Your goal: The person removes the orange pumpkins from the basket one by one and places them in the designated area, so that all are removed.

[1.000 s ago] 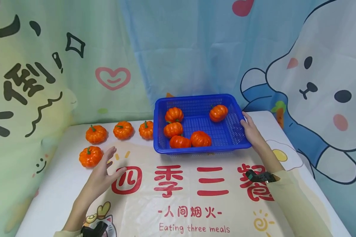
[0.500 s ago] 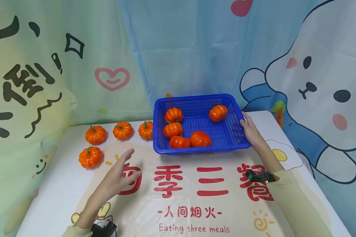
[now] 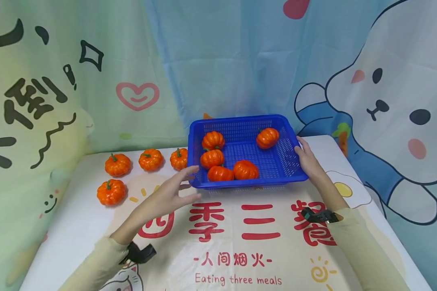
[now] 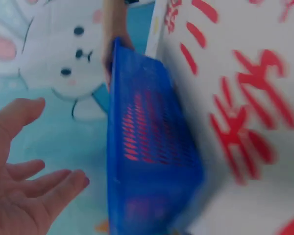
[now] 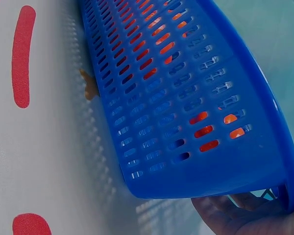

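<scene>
A blue plastic basket (image 3: 240,185) with slotted walls holds several small orange pumpkins (image 3: 246,169). My right hand (image 3: 310,162) grips the basket's right end; in the right wrist view its fingers (image 5: 220,215) curl under the rim. My left hand (image 3: 167,196) reaches in at the front left corner of the basket, fingers extended, thumb spread apart, and nothing held. From the left wrist, the open left hand (image 4: 27,191) shows beside the basket's rim (image 4: 113,147), with a gap between them.
Several more pumpkins (image 3: 111,192) sit on the left part of the table, one (image 3: 179,159) close beside the basket's left wall. A printed cloth (image 3: 236,226) covers the table middle. A cartoon curtain (image 3: 218,72) hangs behind.
My left hand has moved right and slightly away from me, from near the left pumpkins to the basket's front left corner. The right hand and basket stay nearly still.
</scene>
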Tool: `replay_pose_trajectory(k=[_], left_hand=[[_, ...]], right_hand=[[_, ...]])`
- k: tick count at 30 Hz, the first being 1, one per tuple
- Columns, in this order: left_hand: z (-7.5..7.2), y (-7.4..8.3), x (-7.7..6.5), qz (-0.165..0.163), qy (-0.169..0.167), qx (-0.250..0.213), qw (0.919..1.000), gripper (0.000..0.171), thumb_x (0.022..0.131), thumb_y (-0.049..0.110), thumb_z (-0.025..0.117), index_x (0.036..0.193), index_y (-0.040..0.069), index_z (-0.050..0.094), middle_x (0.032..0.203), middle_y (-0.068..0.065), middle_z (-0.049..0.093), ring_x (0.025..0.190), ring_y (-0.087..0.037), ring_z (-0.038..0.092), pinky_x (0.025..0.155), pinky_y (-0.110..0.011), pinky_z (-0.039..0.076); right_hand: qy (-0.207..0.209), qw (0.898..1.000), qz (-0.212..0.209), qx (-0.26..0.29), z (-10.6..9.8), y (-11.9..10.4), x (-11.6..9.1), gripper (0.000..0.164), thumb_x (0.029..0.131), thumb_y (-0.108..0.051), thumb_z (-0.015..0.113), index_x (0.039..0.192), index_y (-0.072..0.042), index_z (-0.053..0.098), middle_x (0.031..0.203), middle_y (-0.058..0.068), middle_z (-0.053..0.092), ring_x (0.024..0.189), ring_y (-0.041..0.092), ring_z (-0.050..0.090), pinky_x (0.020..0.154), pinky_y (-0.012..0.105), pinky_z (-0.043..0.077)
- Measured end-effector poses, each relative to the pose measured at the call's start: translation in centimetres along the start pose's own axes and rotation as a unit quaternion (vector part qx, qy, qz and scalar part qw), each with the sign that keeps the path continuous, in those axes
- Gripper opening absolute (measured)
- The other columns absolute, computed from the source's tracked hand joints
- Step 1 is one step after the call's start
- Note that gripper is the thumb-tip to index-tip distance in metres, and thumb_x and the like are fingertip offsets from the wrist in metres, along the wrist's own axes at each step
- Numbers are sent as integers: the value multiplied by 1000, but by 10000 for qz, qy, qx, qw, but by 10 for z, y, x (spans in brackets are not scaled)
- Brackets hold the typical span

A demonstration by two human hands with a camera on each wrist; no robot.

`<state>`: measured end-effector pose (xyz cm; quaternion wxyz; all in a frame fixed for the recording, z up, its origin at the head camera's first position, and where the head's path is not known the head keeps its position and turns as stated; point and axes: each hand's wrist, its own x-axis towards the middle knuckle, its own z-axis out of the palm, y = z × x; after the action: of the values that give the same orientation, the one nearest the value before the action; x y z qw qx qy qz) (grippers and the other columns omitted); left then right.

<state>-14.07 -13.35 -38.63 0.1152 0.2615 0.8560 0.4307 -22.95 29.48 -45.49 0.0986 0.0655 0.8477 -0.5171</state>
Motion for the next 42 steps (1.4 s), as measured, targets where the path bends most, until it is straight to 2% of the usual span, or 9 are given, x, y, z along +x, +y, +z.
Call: replay_pose_trajectory(k=[5,9,16,19,23,31,36,39,42], left_hand=[[-10,28,73,22,-901,-15,9959,67,92,28,66,148,10,34,150,-11,42,131,-31,52,103,-41,50],[-2,34,131,-97,-1393,312,9897,64,93,31,64,148,12,35,147,-12,45,130,-30,52,106,-41,47],[29,22,189,-419,-2252,1437,9627,65,93,38,63,148,13,38,146,-13,47,133,-27,48,109,-41,44],[40,21,199,-484,-2593,1974,9442,68,92,39,64,148,11,38,146,-16,47,136,-29,44,111,-41,42],[48,20,205,-841,-2843,2145,9306,71,90,43,66,148,13,39,148,-15,45,136,-28,44,113,-42,39],[57,18,207,-1241,-3054,2167,9189,77,86,49,68,149,15,38,152,-10,41,140,-26,39,118,-44,33],[61,20,206,-1071,-3195,2413,9101,80,84,46,71,148,13,37,150,-10,42,137,-26,40,117,-41,34],[61,22,207,-759,-3086,2594,9120,78,83,44,74,146,12,40,146,-10,46,134,-24,44,115,-39,37],[58,27,206,-357,-2727,2604,9255,75,83,40,75,144,11,42,142,-9,51,128,-22,48,110,-36,41]], right_hand=[[21,10000,-2,9,-2,-2,-2,59,105,-44,15,156,-28,-11,164,16,-4,149,46,2,114,71,6],[-1,10000,8,22,-2,-3,-3,59,105,-43,15,156,-28,-10,164,15,-4,149,46,1,114,71,6],[-41,10000,34,72,2,-5,-2,58,105,-42,15,156,-28,-9,164,15,-2,150,45,2,114,72,7],[-11,10000,7,88,2,-5,-2,58,105,-42,15,156,-27,-8,164,15,-1,150,44,2,114,71,6],[52,10000,7,74,1,-5,-2,58,105,-41,16,156,-26,-8,164,16,0,150,44,3,115,70,6],[115,9999,51,13,1,-4,-3,58,106,-40,16,157,-24,-6,164,16,2,150,44,5,116,69,7],[100,9999,100,5,1,-3,-4,58,106,-41,16,157,-24,-6,164,16,2,150,44,5,115,70,7],[92,9999,98,-13,0,-3,-4,58,105,-42,16,156,-25,-7,164,16,2,150,44,5,115,70,7],[107,9999,87,-19,-2,-2,-2,58,105,-42,16,156,-26,-7,164,16,2,150,44,5,115,70,7]])
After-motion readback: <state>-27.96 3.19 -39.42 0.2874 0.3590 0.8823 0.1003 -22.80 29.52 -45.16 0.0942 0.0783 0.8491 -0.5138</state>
